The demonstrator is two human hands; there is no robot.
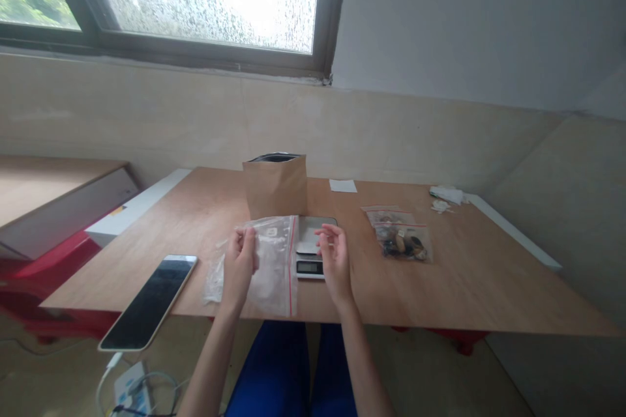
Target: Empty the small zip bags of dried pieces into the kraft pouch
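My left hand (239, 267) is closed on a clear zip bag (274, 273) with a red strip along its right edge, thumb on top. Inside the bag I make out only a small pale square near the top. My right hand (334, 254) is off the bag, fingers loosely curled and apart, with nothing visible in it. It hovers over the right side of a small digital scale (310, 234), whose dark display faces me and whose left part the bag borders. Behind the scale stands an open brown paper pouch (275, 189) with a silvery lining.
Filled zip bags (401, 238) of mixed small items lie to the right. A phone (151, 303) overhangs the front left edge of the wooden table (469, 280). A white paper (343, 186) and crumpled tissues (447, 195) lie at the back. Cables hang below the phone.
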